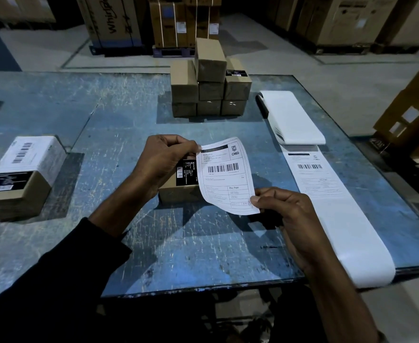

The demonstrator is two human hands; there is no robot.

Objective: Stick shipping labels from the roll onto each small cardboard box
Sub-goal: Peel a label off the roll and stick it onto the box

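I hold a white shipping label (pixel 227 175) with a barcode above the table. My left hand (pixel 165 159) pinches its top left corner and my right hand (pixel 286 214) pinches its bottom right corner. Under the label stands a small cardboard box (pixel 178 191) with a black sticker, partly hidden by my left hand and the label. The label roll (pixel 291 117) lies at the right, its strip (pixel 327 194) running toward me over the table edge. A stack of small cardboard boxes (pixel 209 87) stands at the back.
A box (pixel 20 177) with a white label on top stands at the left on the scratched blue table (pixel 119 120). Large cartons (pixel 119 21) on pallets fill the floor behind. More cartons (pixel 411 112) stand off the table's right edge.
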